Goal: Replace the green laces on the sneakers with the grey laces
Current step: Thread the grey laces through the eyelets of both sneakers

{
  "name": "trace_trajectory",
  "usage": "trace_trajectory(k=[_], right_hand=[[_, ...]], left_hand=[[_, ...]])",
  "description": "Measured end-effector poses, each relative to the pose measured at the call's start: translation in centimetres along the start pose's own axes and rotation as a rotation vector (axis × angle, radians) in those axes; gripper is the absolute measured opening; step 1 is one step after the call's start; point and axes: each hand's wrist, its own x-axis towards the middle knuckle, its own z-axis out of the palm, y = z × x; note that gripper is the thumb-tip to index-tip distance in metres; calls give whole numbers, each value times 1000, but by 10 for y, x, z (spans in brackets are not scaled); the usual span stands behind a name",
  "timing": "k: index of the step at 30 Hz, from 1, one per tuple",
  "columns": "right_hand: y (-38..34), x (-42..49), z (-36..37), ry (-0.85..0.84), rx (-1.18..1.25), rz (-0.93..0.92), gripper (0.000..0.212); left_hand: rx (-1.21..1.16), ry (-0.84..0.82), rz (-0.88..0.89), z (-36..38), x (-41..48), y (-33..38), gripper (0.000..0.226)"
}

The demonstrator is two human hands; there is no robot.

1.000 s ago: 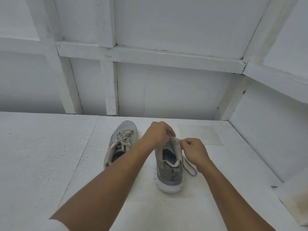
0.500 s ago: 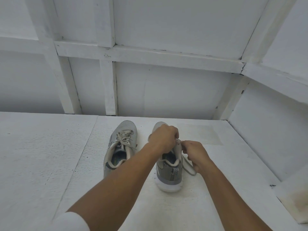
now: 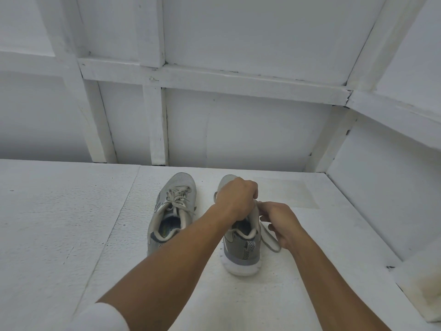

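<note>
Two grey sneakers stand side by side on the white floor, toes away from me. The left sneaker (image 3: 170, 212) is laced with a pale grey lace tied over its tongue. My left hand (image 3: 236, 199) is curled over the lacing area of the right sneaker (image 3: 242, 252) and hides the eyelets. My right hand (image 3: 280, 222) sits just right of that shoe, its fingertips pinching the lace at the shoe's top edge. A loop of grey lace (image 3: 270, 241) hangs down the shoe's right side onto the floor. No green lace shows.
A white panelled wall (image 3: 214, 127) with wooden battens rises behind the shoes, and another wall (image 3: 381, 187) closes in on the right. The white foam floor (image 3: 59, 223) stretches to the left. A pale block (image 3: 422, 287) lies at the lower right.
My left hand has moved forward along the right sneaker, uncovering its collar. My right hand shifted slightly right and down, still at the lace.
</note>
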Motion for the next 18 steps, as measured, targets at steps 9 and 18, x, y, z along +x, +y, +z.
trace_trajectory(k=[9,18], right_hand=[[0,-7,-3,10,22,-53,24],[-3,-9,-1,40,7,-79,23]], left_hand=[[-28,76,31,9,-8,-9,15],[-84,64,50,18,-5,-24,14]])
